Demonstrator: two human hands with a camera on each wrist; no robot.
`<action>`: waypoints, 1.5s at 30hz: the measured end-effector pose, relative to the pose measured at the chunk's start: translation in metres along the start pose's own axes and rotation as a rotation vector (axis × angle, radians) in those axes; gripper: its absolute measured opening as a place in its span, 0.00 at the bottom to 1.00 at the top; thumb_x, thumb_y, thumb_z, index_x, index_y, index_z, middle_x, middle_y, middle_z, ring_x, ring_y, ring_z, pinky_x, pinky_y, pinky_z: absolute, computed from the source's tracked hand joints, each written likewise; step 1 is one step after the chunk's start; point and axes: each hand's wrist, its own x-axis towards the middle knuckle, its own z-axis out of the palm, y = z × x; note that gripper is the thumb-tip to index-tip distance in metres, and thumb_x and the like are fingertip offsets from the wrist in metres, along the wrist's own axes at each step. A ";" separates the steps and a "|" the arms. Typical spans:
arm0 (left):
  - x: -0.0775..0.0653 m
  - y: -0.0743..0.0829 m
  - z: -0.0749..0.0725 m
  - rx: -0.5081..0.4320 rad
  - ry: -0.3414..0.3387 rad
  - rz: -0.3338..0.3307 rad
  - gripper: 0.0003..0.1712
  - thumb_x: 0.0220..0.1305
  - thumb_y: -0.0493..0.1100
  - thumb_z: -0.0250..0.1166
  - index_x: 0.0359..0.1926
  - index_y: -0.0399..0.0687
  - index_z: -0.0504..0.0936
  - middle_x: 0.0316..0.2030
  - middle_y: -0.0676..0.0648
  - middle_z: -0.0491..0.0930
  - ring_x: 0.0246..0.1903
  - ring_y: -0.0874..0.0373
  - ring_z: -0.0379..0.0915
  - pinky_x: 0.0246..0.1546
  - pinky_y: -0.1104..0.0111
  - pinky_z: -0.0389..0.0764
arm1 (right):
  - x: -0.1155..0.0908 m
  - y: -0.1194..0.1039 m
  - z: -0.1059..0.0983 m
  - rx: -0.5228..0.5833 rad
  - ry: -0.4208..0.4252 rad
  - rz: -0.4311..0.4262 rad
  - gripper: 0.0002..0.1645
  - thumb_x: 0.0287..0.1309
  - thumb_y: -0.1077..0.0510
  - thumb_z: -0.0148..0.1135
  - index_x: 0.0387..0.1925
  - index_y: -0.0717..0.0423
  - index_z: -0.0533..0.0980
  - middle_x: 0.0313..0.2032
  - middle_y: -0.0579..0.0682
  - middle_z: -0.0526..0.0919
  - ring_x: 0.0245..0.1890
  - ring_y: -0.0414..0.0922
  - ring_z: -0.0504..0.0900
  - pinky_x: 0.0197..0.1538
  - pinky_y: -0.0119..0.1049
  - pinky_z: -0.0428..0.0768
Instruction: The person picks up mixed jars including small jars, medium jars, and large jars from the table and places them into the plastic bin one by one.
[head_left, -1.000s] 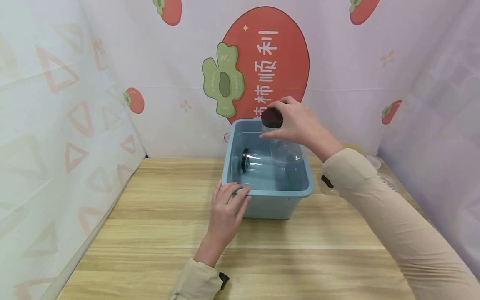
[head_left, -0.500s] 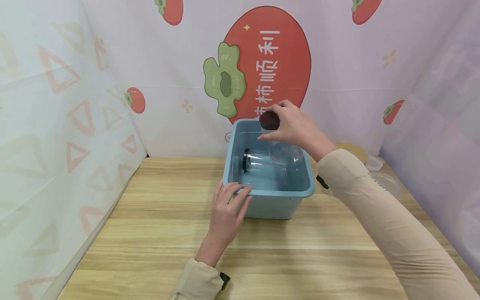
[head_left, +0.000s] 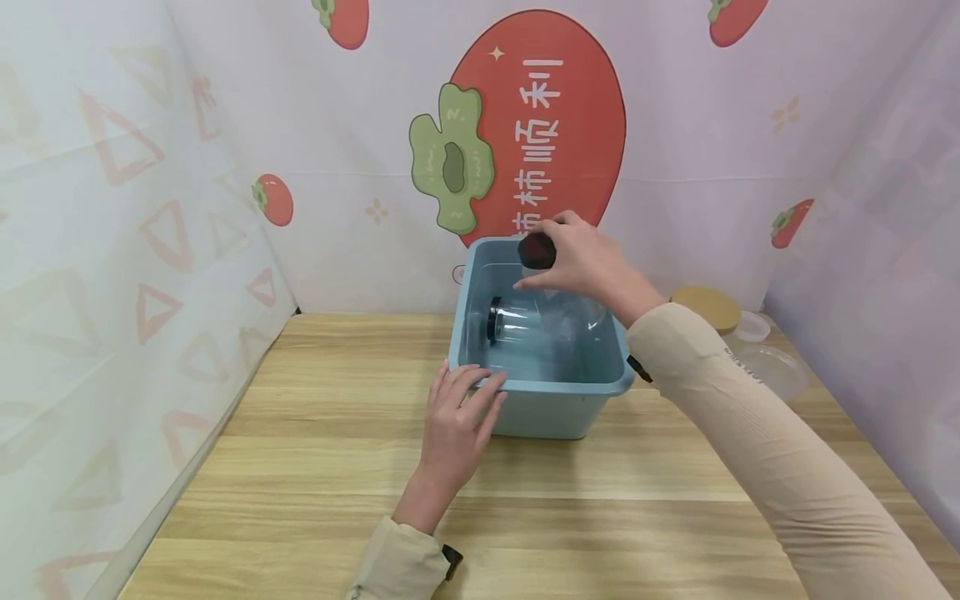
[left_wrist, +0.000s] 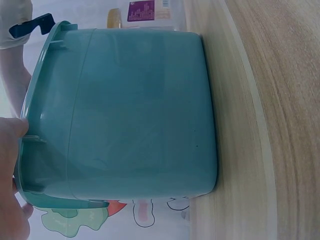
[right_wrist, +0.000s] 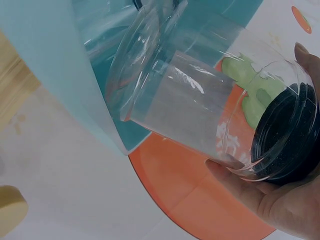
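A light blue plastic bin [head_left: 551, 412] stands on the wooden table. My left hand [head_left: 456, 425] grips its near left rim, fingers over the edge and thumb along the outer wall; the left wrist view shows the bin's side [left_wrist: 140, 115]. My right hand [head_left: 581, 254] holds a clear plastic jar [right_wrist: 195, 100] by its black-lidded end [head_left: 537, 250], fingers and thumb around the lid and shoulder. The jar tilts, lid up, its base reaching down inside the bin. A second clear jar with a black lid [head_left: 492, 320] lies on its side in the bin.
To the bin's right, partly behind my right sleeve, stand a yellow-lidded container [head_left: 708, 309], a small whitish round piece [head_left: 752, 327] and a clear container [head_left: 772, 371]. A printed cloth [head_left: 360, 125] hangs behind the table, with more cloth at both sides.
My right hand has moved slightly down and left, lowering the jar further into the bin. The yellow lid shows more beside my sleeve. My left hand stays on the rim.
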 end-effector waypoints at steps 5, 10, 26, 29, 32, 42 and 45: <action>0.000 0.001 0.000 0.000 -0.009 -0.006 0.15 0.65 0.38 0.74 0.52 0.45 0.90 0.47 0.43 0.86 0.55 0.45 0.80 0.67 0.35 0.72 | 0.000 0.000 0.002 0.003 -0.005 0.001 0.56 0.51 0.36 0.81 0.76 0.53 0.69 0.69 0.63 0.69 0.64 0.59 0.74 0.61 0.59 0.82; 0.000 0.001 0.000 -0.009 -0.014 -0.006 0.12 0.72 0.41 0.70 0.53 0.44 0.90 0.47 0.43 0.86 0.55 0.45 0.80 0.68 0.36 0.71 | 0.000 -0.001 0.000 0.032 0.018 0.004 0.60 0.50 0.30 0.79 0.76 0.55 0.69 0.71 0.63 0.69 0.66 0.59 0.74 0.65 0.62 0.79; 0.000 0.000 0.001 0.003 -0.013 -0.009 0.13 0.68 0.38 0.72 0.52 0.44 0.90 0.47 0.43 0.87 0.55 0.44 0.80 0.68 0.35 0.71 | -0.009 0.007 -0.004 0.048 0.036 0.014 0.55 0.56 0.33 0.77 0.76 0.56 0.69 0.71 0.64 0.70 0.67 0.61 0.73 0.65 0.62 0.78; 0.000 0.000 0.001 0.001 -0.012 -0.004 0.12 0.68 0.38 0.72 0.52 0.44 0.89 0.47 0.43 0.87 0.55 0.44 0.80 0.68 0.35 0.71 | -0.012 0.010 -0.004 0.053 0.036 0.022 0.55 0.56 0.33 0.76 0.76 0.55 0.68 0.71 0.64 0.69 0.68 0.61 0.72 0.66 0.63 0.78; 0.000 0.000 0.001 -0.001 -0.007 0.001 0.13 0.67 0.38 0.73 0.51 0.43 0.90 0.46 0.43 0.87 0.55 0.43 0.80 0.67 0.34 0.71 | -0.014 0.013 -0.005 0.055 0.031 0.030 0.54 0.57 0.34 0.76 0.77 0.55 0.68 0.72 0.64 0.69 0.68 0.61 0.72 0.67 0.64 0.77; 0.000 0.000 0.002 -0.007 -0.011 -0.005 0.14 0.64 0.36 0.74 0.51 0.43 0.90 0.46 0.42 0.87 0.55 0.43 0.80 0.66 0.32 0.71 | -0.022 0.022 -0.004 0.053 0.034 0.038 0.55 0.58 0.34 0.75 0.77 0.57 0.66 0.72 0.66 0.69 0.69 0.63 0.72 0.67 0.65 0.76; 0.000 0.001 0.002 -0.015 -0.006 -0.007 0.15 0.63 0.36 0.75 0.51 0.42 0.90 0.46 0.43 0.87 0.55 0.43 0.80 0.66 0.32 0.71 | -0.024 0.024 -0.004 0.059 0.038 0.037 0.56 0.58 0.34 0.75 0.78 0.57 0.65 0.73 0.66 0.68 0.71 0.63 0.70 0.68 0.65 0.74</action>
